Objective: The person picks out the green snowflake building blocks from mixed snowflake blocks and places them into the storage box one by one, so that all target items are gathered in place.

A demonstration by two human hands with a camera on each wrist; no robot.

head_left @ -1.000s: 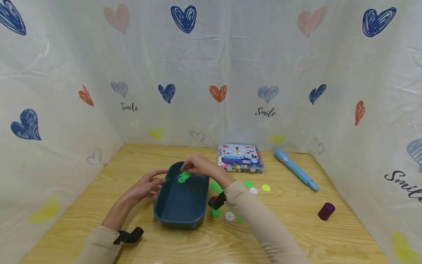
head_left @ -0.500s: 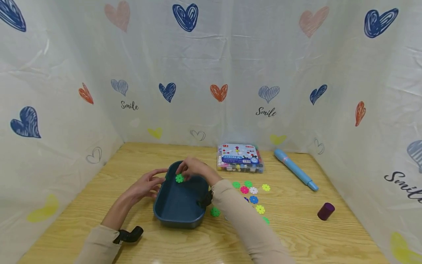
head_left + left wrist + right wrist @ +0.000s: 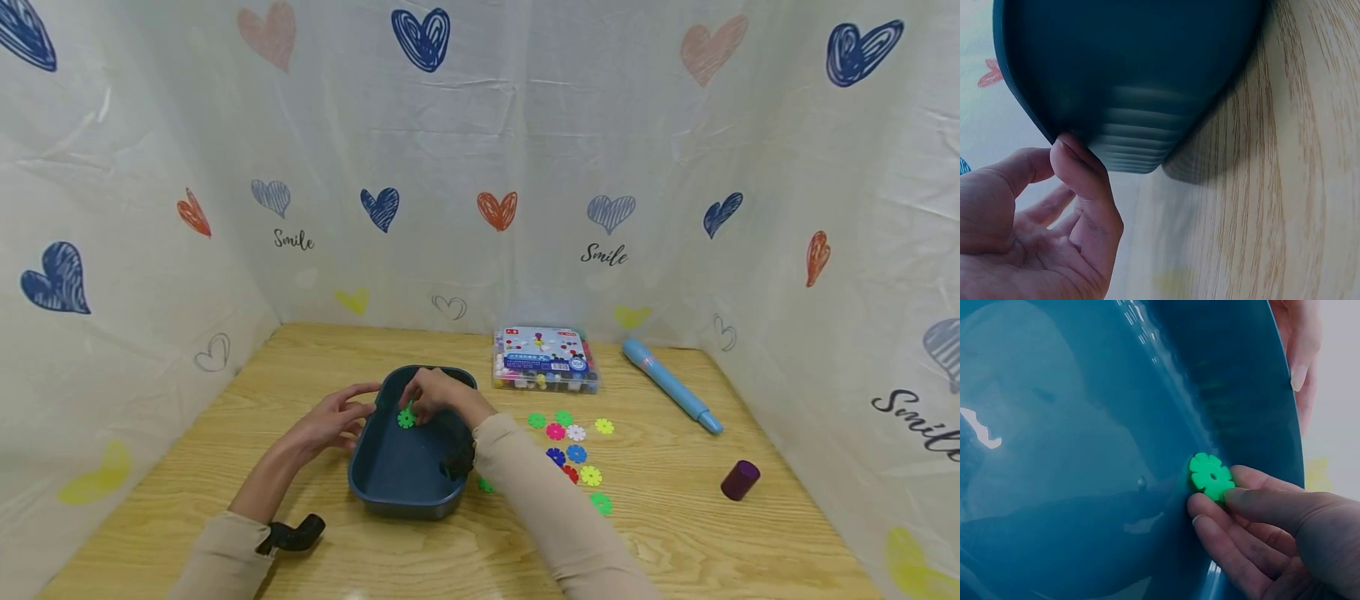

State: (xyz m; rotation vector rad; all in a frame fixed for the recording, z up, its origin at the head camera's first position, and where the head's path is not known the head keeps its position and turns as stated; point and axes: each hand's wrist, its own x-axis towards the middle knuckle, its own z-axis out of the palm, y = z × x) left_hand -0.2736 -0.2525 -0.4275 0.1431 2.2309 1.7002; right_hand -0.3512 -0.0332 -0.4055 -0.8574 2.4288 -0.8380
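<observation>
A dark blue-green plastic bin (image 3: 408, 467) stands on the table in front of me. My right hand (image 3: 442, 396) reaches into its far part and pinches a green flower-shaped interlocking disc (image 3: 1212, 477) between thumb and fingers, close to the bin's left inner wall. In the head view that green disc (image 3: 406, 418) shows below the fingertips, and the fingers partly cover it. My left hand (image 3: 330, 421) rests its fingertips against the outside of the bin's left wall, near the rim; in the left wrist view no finger of the left hand (image 3: 1072, 219) visibly curls over the rim.
Loose discs in several colours, among them a blue disc (image 3: 577, 453), lie right of the bin, partly behind my right sleeve. Behind them is a clear case of coloured pieces (image 3: 546, 360). A light blue tube-shaped object (image 3: 672, 385) and a dark purple cylinder (image 3: 740, 480) lie farther right.
My right hand has moved left and lower inside the bin with the green disc. Its forearm has shifted left, uncovering more loose discs. The left hand stays at the bin wall.
</observation>
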